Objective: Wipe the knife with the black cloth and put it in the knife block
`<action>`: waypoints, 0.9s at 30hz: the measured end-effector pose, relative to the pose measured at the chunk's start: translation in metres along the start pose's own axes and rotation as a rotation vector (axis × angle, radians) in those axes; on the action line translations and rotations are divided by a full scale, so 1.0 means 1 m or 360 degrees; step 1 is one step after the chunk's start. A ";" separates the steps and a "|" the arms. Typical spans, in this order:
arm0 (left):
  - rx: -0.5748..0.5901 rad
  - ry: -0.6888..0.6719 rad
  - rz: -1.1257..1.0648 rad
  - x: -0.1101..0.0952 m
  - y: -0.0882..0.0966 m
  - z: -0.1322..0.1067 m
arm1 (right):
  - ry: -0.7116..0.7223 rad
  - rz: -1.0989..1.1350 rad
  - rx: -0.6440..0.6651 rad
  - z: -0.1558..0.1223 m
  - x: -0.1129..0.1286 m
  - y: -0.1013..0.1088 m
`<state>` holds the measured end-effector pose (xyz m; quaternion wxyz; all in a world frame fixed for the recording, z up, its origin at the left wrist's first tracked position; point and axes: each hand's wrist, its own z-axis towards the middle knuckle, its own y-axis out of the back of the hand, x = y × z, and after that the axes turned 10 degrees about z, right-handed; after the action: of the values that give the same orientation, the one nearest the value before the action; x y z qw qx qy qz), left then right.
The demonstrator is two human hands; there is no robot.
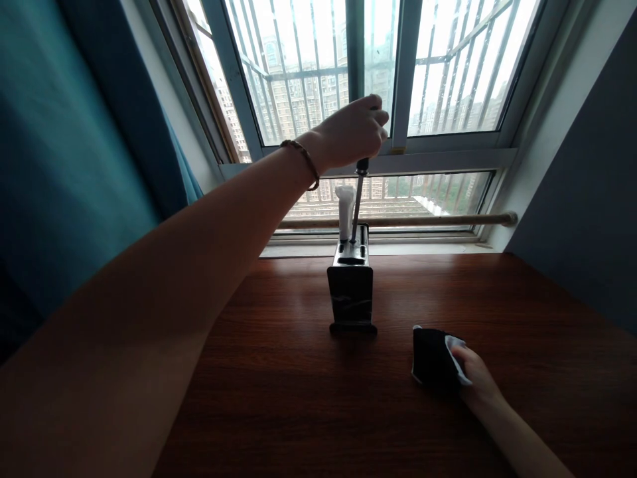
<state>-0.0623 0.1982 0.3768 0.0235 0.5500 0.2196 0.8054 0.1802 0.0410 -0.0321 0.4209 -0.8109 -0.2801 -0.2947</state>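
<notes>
At the far side of the table, a black knife block [350, 295] with a slotted metallic top stands upright. My left hand [355, 129] is raised above it, fingers wrapped round the dark handle of a sharpening steel [358, 196]. The steel's thin metal rod runs down to the block's top; its lower end is hidden there. A white handle [344, 212] sticks up from the block just left of the rod. At the lower right, my right hand [475, 378] grips a black cloth with a white underside [435, 357], low over the tabletop.
The reddish-brown wooden table [279, 385] reaches to a windowsill. Behind it are a barred window [308, 86] and a horizontal rail [438, 220]. A blue curtain [74, 146] hangs on the left, and a dark wall [587, 212] rises on the right.
</notes>
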 end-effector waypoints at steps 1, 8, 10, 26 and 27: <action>0.0021 -0.0070 0.0088 0.000 0.001 -0.002 | 0.0002 0.0001 0.0001 0.000 0.000 0.000; 0.0098 -0.0204 0.0311 -0.001 0.000 -0.011 | 0.0027 0.0006 0.0000 0.003 -0.002 0.001; 0.0123 -0.0203 0.0327 -0.003 -0.002 -0.011 | 0.0025 0.0002 0.0001 0.004 -0.002 0.002; 0.0271 -0.0432 0.0137 -0.069 -0.041 -0.028 | -0.0005 -0.0031 0.0040 0.006 -0.002 0.003; 0.0270 -0.0432 0.0121 -0.072 -0.042 -0.028 | -0.0009 -0.0034 0.0045 0.006 -0.002 0.003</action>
<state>-0.0677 0.2069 0.2895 -0.0240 0.6618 0.2605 0.7026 0.1826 0.0446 -0.0377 0.4283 -0.8027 -0.2939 -0.2928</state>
